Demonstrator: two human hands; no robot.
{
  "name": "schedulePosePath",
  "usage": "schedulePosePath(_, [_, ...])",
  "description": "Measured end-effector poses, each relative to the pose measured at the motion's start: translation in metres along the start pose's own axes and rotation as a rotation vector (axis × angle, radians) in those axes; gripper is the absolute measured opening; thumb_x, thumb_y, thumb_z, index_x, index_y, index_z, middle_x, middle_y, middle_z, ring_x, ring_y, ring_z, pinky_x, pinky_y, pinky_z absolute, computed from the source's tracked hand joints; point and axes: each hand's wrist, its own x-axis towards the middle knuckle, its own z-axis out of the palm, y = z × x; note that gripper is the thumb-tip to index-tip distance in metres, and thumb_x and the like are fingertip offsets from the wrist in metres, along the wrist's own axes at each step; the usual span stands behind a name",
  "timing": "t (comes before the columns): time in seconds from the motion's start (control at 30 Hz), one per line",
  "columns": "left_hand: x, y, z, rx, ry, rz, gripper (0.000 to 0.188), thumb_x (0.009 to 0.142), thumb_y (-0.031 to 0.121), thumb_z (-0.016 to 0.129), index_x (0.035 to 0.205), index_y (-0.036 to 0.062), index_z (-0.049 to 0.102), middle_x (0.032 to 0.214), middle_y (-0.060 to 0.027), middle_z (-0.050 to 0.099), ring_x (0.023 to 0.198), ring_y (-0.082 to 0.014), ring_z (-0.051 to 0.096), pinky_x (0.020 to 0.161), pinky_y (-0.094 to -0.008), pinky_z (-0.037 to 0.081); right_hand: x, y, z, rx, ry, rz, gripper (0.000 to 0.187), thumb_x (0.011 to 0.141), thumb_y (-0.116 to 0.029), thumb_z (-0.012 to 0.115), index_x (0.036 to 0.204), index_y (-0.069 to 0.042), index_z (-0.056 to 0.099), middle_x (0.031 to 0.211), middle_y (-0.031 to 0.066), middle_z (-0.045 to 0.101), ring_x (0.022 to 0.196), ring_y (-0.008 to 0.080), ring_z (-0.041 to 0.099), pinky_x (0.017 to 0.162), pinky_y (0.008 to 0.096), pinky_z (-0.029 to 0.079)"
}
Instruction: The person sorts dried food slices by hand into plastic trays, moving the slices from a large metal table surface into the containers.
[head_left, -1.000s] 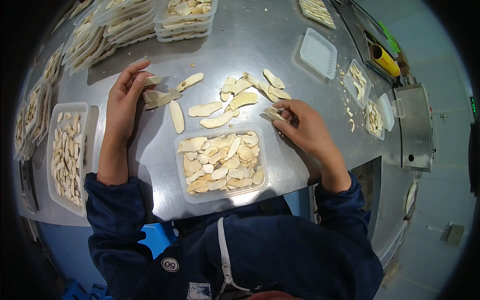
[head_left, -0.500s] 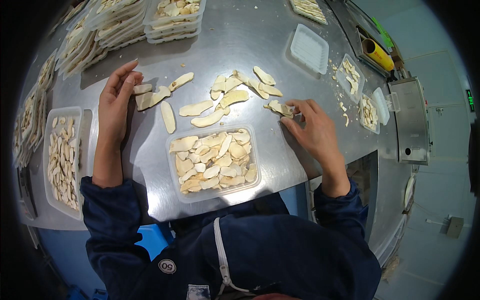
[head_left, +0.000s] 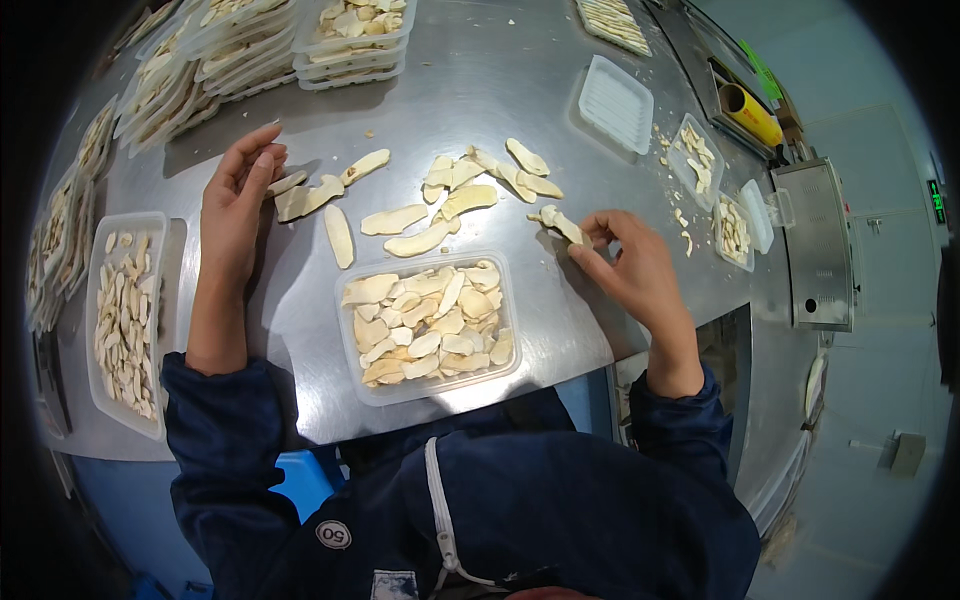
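A pale dried mushroom slice (head_left: 562, 222) is pinched at its right end between the thumb and fingers of my right hand (head_left: 632, 262), just above the table. My left hand (head_left: 232, 205) rests at the left on its side, fingers loosely curved and apart, holding nothing. Beside its thumb lies a small slice (head_left: 288, 183), partly hidden, and a knobbly larger slice (head_left: 308, 198). Between my hands several long slices (head_left: 468, 198) are spread in a loose group. Nearest my body, a clear plastic tray (head_left: 349, 352) is filled with pale slices.
A longer tray (head_left: 160, 240) of narrow pieces stands at the left. Stacked filled trays (head_left: 350, 58) line the far left. Toward the far right are a bare white tray (head_left: 616, 105), small containers of scraps (head_left: 733, 228) and a yellow roll (head_left: 748, 112). The table's edge runs close to my body.
The slice in my right hand has been turned, now pointing up and left from the fingers. My right hand has shifted slightly down and right. My left hand has hardly moved.
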Motion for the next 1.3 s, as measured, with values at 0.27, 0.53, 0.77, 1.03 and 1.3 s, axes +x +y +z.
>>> schedulePosePath(0.27, [0.003, -0.007, -0.006, -0.017, -0.025, 0.037, 0.038, 0.111, 0.020, 0.063, 0.145, 0.0040, 0.063, 0.130, -0.0058, 0.067, 0.120, -0.0121, 0.062, 0.108, -0.0276, 0.049, -0.024, 0.012, -0.008, 0.156, -0.121, 0.175, 0.026, 0.098, -0.020, 0.076, 0.119, -0.005, 0.076, 0.095, 0.0096, 0.073, 0.082, 0.0204, 0.069, 0.072, 0.0345, 0.054])
schedulePosePath(0.53, [0.006, -0.011, -0.014, -0.060, -0.040, 0.008, 0.038, 0.112, 0.019, 0.062, 0.147, 0.0042, 0.063, 0.130, -0.0058, 0.068, 0.121, -0.0121, 0.062, 0.109, -0.0280, 0.050, -0.045, 0.005, -0.002, 0.033, -0.058, 0.039, 0.026, 0.093, -0.021, 0.082, 0.116, -0.009, 0.077, 0.098, 0.0071, 0.070, 0.084, 0.0212, 0.071, 0.074, 0.0337, 0.057])
schedulePosePath(0.77, [0.003, -0.006, -0.008, -0.049, -0.026, 0.012, 0.037, 0.112, 0.018, 0.061, 0.145, 0.0020, 0.063, 0.130, -0.0072, 0.068, 0.123, -0.0130, 0.062, 0.110, -0.0281, 0.049, -0.040, -0.001, 0.006, -0.070, -0.030, -0.014, 0.023, 0.091, -0.026, 0.082, 0.108, -0.012, 0.075, 0.100, 0.0055, 0.071, 0.085, 0.0249, 0.073, 0.071, 0.0375, 0.058])
schedulePosePath(1.03, [0.002, -0.003, -0.004, -0.035, -0.027, 0.026, 0.037, 0.111, 0.019, 0.063, 0.144, 0.0025, 0.064, 0.127, -0.0068, 0.067, 0.117, -0.0120, 0.063, 0.106, -0.0268, 0.051, 0.001, -0.009, 0.009, -0.103, 0.018, -0.091, 0.025, 0.096, -0.025, 0.076, 0.117, -0.010, 0.074, 0.110, 0.0082, 0.071, 0.099, 0.0296, 0.071, 0.081, 0.0418, 0.057])
schedulePosePath(1.3, [-0.002, 0.007, -0.004, 0.005, -0.006, -0.012, 0.036, 0.111, 0.022, 0.063, 0.144, 0.0066, 0.064, 0.122, -0.0013, 0.068, 0.089, -0.0043, 0.059, 0.079, -0.0206, 0.050, 0.062, -0.017, 0.033, -0.171, 0.068, -0.191, 0.028, 0.097, -0.023, 0.071, 0.123, -0.012, 0.073, 0.119, 0.0077, 0.072, 0.103, 0.0308, 0.070, 0.086, 0.0424, 0.059])
